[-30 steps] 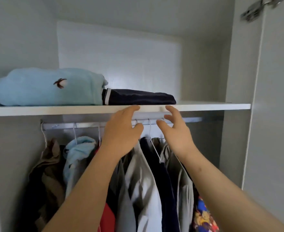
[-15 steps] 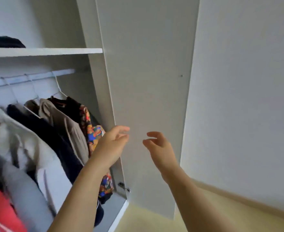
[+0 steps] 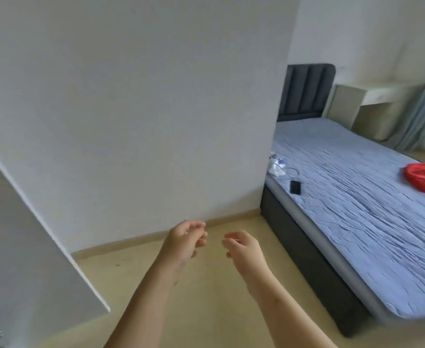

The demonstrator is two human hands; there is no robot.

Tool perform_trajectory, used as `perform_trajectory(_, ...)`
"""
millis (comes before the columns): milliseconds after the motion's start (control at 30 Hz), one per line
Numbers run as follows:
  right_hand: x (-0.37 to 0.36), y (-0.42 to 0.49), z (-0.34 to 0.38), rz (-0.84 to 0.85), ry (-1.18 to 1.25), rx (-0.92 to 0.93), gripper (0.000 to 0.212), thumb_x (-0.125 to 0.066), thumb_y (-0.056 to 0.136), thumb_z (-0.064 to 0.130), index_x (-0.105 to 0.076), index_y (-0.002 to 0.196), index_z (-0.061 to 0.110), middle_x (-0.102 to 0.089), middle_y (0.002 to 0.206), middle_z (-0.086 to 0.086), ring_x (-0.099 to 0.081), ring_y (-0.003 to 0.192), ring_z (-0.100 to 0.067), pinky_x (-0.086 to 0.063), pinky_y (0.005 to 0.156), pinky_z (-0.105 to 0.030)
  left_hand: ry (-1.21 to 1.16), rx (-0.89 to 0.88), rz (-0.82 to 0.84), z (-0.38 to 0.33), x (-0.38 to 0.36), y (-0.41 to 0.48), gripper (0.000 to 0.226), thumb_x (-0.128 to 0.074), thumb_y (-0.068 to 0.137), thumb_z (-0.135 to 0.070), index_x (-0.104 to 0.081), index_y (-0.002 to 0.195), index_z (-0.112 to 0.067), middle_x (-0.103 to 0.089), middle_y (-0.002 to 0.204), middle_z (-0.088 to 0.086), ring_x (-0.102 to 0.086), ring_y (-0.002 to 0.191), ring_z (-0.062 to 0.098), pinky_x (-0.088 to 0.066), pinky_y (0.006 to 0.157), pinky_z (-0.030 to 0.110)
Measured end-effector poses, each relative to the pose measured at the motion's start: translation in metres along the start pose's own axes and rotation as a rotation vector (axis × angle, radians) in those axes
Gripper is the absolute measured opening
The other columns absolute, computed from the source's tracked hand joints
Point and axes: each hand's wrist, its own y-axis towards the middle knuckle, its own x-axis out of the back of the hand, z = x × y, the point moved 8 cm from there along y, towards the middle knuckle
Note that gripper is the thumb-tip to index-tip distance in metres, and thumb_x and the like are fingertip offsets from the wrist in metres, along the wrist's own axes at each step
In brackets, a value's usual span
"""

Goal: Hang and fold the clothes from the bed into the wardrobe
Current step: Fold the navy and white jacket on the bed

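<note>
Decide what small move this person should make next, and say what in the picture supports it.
Probably step towards the bed and reach for the red garment lying on it at the picture's right edge. The left hand and right hand are loosely curled and hold nothing, and that garment is the only clothing visible on the bed.

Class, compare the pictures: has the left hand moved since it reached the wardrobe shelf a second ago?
Yes. The left hand has come away rightward and down: it is low over the floor, right of the open wardrobe door, towards the bed.
</note>
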Motion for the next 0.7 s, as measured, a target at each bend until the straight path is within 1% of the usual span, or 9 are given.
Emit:
perform_trajectory(100, 0.087, -0.001, -0.045, -0.148, 0.03, -0.117, 0.011, -0.054, 0.085, 0.018, -0.059, 0.084, 0.027, -0.062, 0.085, 0.007, -0.059, 0.081, -0.015, -0.037, 0.055, -0.021, 0.006, 0.05, 0.148, 0.007, -0.09, 0.013, 0.017, -0.047, 0.094, -0.011, -0.059, 0.087, -0.021, -0.063, 0.084, 0.0, -0.058, 0.071, 0.01, -0.037, 0.059, 0.022)
perform_trajectory(167, 0.138, -0.006, -0.073, -0.258, 0.066, -0.191, 0.012, -0.054, 0.084, 0.017, -0.059, 0.081, 0.027, -0.063, 0.085, 0.005, -0.058, 0.079, -0.015, -0.038, 0.058, -0.022, 0.032, 0.081, 0.255, 0.013, -0.149, 0.018, 0.018, -0.047, 0.094, -0.011, -0.059, 0.086, -0.021, -0.064, 0.082, 0.0, -0.059, 0.071, 0.011, -0.039, 0.06, 0.023)
perform_trajectory(233, 0.182, -0.013, -0.097, -0.357, 0.102, -0.255, 0.012, -0.053, 0.083, 0.015, -0.061, 0.081, 0.024, -0.063, 0.084, 0.004, -0.057, 0.075, -0.015, -0.039, 0.059, -0.023, 0.067, 0.108, 0.36, 0.018, -0.203, 0.02, 0.017, -0.047, 0.093, -0.011, -0.06, 0.086, -0.02, -0.064, 0.08, -0.001, -0.06, 0.07, 0.01, -0.04, 0.061, 0.024)
perform_trajectory(333, 0.236, -0.022, -0.128, -0.478, 0.17, -0.325, 0.014, -0.052, 0.082, 0.011, -0.062, 0.083, 0.02, -0.06, 0.075, 0.002, -0.05, 0.064, -0.014, -0.037, 0.055, -0.023, 0.116, 0.137, 0.488, 0.023, -0.274, 0.025, 0.017, -0.047, 0.093, -0.013, -0.06, 0.086, -0.021, -0.065, 0.079, -0.002, -0.061, 0.071, 0.01, -0.041, 0.063, 0.025)
perform_trajectory(400, 0.271, -0.02, -0.143, -0.561, 0.21, -0.346, 0.015, -0.051, 0.082, 0.009, -0.063, 0.084, 0.019, -0.059, 0.075, 0.001, -0.049, 0.064, -0.015, -0.036, 0.056, -0.024, 0.143, 0.148, 0.561, 0.023, -0.318, 0.032, 0.017, -0.047, 0.093, -0.014, -0.061, 0.085, -0.022, -0.065, 0.079, -0.002, -0.061, 0.072, 0.011, -0.042, 0.065, 0.025)
perform_trajectory(467, 0.306, -0.009, -0.16, -0.633, 0.252, -0.36, 0.015, -0.052, 0.083, 0.009, -0.063, 0.085, 0.019, -0.061, 0.081, 0.0, -0.051, 0.069, -0.016, -0.037, 0.06, -0.025, 0.176, 0.156, 0.637, 0.025, -0.364, 0.042, 0.017, -0.047, 0.094, -0.015, -0.06, 0.086, -0.022, -0.065, 0.081, -0.001, -0.062, 0.074, 0.012, -0.042, 0.066, 0.026)
perform_trajectory(567, 0.337, 0.013, -0.174, -0.659, 0.28, -0.411, 0.014, -0.052, 0.085, 0.011, -0.061, 0.083, 0.021, -0.063, 0.086, 0.0, -0.055, 0.075, -0.017, -0.038, 0.06, -0.023, 0.212, 0.17, 0.679, 0.028, -0.407, 0.067, 0.016, -0.047, 0.095, -0.016, -0.06, 0.088, -0.021, -0.065, 0.082, -0.001, -0.062, 0.072, 0.011, -0.041, 0.065, 0.025)
perform_trajectory(700, 0.401, 0.055, -0.192, -0.697, 0.297, -0.483, 0.011, -0.052, 0.086, 0.011, -0.06, 0.082, 0.018, -0.059, 0.077, 0.0, -0.051, 0.064, -0.014, -0.033, 0.051, -0.02, 0.286, 0.199, 0.701, 0.025, -0.474, 0.117, 0.019, -0.046, 0.094, -0.01, -0.06, 0.088, -0.022, -0.065, 0.086, -0.002, -0.06, 0.073, 0.01, -0.04, 0.064, 0.024)
